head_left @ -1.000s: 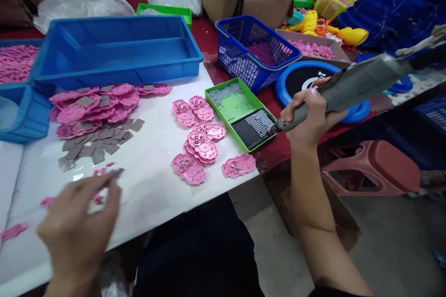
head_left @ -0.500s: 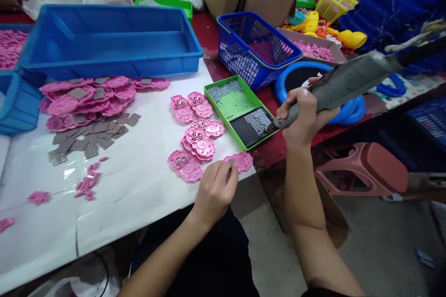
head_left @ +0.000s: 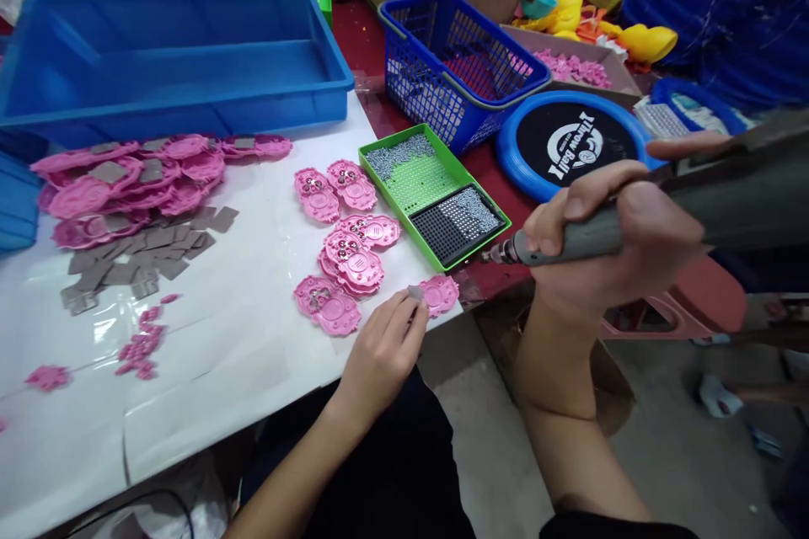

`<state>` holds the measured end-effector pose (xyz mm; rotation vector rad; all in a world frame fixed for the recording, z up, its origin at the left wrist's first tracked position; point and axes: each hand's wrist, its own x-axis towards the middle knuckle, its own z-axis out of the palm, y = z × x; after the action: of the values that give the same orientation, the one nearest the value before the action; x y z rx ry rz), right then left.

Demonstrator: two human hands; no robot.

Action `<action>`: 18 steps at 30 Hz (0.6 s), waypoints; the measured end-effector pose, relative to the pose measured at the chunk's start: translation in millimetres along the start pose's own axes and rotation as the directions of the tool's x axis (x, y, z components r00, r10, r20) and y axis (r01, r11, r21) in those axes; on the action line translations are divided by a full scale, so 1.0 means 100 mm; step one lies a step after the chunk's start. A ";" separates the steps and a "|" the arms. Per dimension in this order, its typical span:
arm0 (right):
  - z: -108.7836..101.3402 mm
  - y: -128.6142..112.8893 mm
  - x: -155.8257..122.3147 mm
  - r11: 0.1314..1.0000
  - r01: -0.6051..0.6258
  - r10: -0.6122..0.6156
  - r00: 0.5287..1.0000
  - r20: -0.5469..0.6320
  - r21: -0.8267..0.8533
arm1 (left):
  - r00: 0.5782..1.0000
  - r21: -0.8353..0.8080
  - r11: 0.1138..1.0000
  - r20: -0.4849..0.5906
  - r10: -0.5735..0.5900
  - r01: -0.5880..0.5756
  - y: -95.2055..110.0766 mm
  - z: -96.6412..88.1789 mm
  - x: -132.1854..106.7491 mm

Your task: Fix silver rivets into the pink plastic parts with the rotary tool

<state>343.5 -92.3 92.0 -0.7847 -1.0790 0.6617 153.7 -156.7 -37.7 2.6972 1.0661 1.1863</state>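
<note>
My right hand (head_left: 623, 236) grips a grey electric screwdriver (head_left: 670, 215), its tip just off the near right corner of a green screw tray (head_left: 436, 194) that holds small silver screws. My left hand (head_left: 383, 349) pinches a small grey square piece and sets it on a pink plastic part (head_left: 439, 293) at the white table's near edge. More pink parts with screws (head_left: 350, 248) lie stacked just left of it.
A heap of pink parts (head_left: 126, 185) and grey square pieces (head_left: 136, 257) lies at left, with pink bits (head_left: 142, 345) near it. Behind stand a blue bin (head_left: 170, 59), a blue basket (head_left: 461, 67) and a blue disc (head_left: 569, 143). A pink stool (head_left: 688, 303) is at right.
My left hand came from the left of the table to the pink part by the green tray with a grey piece. My right hand drew the screwdriver off the tray toward me.
</note>
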 end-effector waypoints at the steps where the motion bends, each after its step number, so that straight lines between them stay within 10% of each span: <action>1: 0.01 -0.04 -0.04 0.998 0.049 -0.050 0.999 0.015 0.045 | 1.000 -0.010 1.000 0.005 -0.002 0.002 0.00 0.00 -0.01; 18: 0.14 -0.06 -0.52 0.993 -0.091 0.076 0.982 0.174 0.081 | 0.984 -0.220 0.969 0.158 -0.077 0.111 -0.03 -0.04 -0.03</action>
<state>313.5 -133.9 74.5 -0.7094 -1.1680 0.8548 148.0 -157.2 -37.1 2.4851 0.9612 1.0058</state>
